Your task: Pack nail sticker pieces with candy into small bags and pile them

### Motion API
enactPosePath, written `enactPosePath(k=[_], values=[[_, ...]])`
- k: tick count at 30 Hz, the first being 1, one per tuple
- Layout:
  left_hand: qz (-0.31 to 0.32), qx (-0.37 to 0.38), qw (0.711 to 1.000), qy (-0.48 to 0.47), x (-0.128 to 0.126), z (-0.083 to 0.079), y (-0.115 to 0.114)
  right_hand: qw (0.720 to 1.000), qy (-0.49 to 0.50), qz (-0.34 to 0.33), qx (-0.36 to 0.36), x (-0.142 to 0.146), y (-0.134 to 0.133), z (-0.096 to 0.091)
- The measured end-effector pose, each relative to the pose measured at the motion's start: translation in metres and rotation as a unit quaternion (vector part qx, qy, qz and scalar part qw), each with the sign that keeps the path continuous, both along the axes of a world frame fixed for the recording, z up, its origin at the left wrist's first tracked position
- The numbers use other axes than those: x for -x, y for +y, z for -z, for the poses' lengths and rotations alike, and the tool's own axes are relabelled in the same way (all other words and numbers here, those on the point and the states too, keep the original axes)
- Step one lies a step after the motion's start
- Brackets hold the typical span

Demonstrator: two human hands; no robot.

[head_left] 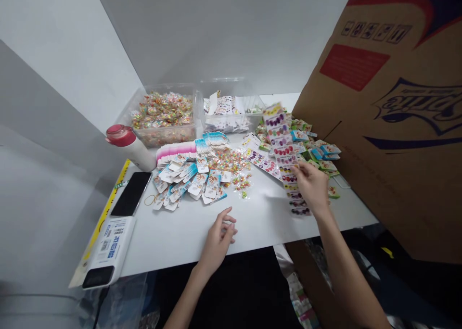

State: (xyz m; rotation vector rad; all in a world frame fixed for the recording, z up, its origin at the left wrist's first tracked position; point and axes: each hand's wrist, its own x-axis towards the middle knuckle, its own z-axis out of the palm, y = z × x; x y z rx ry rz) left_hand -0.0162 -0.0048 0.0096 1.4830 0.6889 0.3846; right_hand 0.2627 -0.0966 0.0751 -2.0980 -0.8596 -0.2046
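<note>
My right hand is closed in a pinch on a long strip of sticker cards that runs from the far bins toward the table's near edge. My left hand rests near the front edge of the white table, fingers loosely curled and apart, holding nothing. Between the hands, farther back, lie a spread of small blue-and-white backing cards and a heap of tiny colourful packets. Green and blue small packs are piled to the right of the strip.
Two clear plastic bins stand at the back: one full of colourful packets, one with printed cards. A white bottle with a red cap, a black phone and a white device sit left. A large cardboard box walls the right.
</note>
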Motion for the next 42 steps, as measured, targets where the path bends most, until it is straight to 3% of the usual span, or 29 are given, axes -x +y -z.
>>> enactPosePath(k=[2, 4, 6, 11, 15, 18, 20, 24, 29, 31, 33, 37, 39, 42], values=[[0.005, -0.011, 1.000, -0.009, -0.003, -0.013, -0.004, 0.988, 0.129, -0.071, -0.054, 0.027, 0.000, -0.018], [0.004, -0.012, 0.999, -0.050, -0.008, -0.030, -0.010, 0.951, 0.244, -0.167, -0.088, 0.059, 0.002, -0.031], [-0.014, 0.001, 0.994, -0.106, -0.013, -0.048, -0.016, 0.927, 0.289, -0.218, -0.097, 0.090, 0.004, -0.038], [-0.133, -0.031, 0.985, -0.107, -0.016, -0.079, -0.014, 0.906, 0.294, -0.300, -0.050, 0.127, 0.000, -0.038], [-0.129, -0.148, 0.978, -0.065, -0.005, -0.087, -0.004, 0.903, 0.259, -0.342, -0.004, 0.123, -0.007, -0.043], [-0.134, -0.264, 0.953, -0.060, 0.003, -0.092, 0.001, 0.915, 0.214, -0.342, -0.019, 0.120, -0.008, -0.051], [-0.140, -0.298, 0.942, -0.064, 0.005, -0.094, 0.002, 0.911, 0.218, -0.348, -0.033, 0.121, -0.005, -0.055], [-0.075, -0.203, 0.975, -0.054, 0.003, -0.096, 0.002, 0.877, 0.324, -0.352, -0.036, 0.124, 0.001, -0.057], [-0.116, -0.068, 0.990, -0.045, -0.001, -0.091, 0.002, 0.800, 0.470, -0.371, -0.043, 0.127, 0.009, -0.044], [-0.112, -0.020, 0.991, -0.065, -0.001, -0.087, 0.002, 0.786, 0.494, -0.366, -0.066, 0.128, 0.012, -0.038], [-0.101, 0.023, 0.991, -0.089, 0.001, -0.082, 0.003, 0.791, 0.490, -0.356, -0.091, 0.130, 0.013, -0.031], [-0.073, 0.120, 0.982, -0.128, 0.005, -0.076, 0.005, 0.833, 0.415, -0.350, -0.109, 0.131, 0.013, -0.023], [-0.073, 0.173, 0.975, -0.122, 0.006, -0.077, 0.007, 0.850, 0.357, -0.375, -0.102, 0.129, 0.013, -0.022], [-0.077, 0.223, 0.967, -0.096, 0.006, -0.080, 0.010, 0.850, 0.282, -0.438, -0.077, 0.124, 0.010, -0.023]])
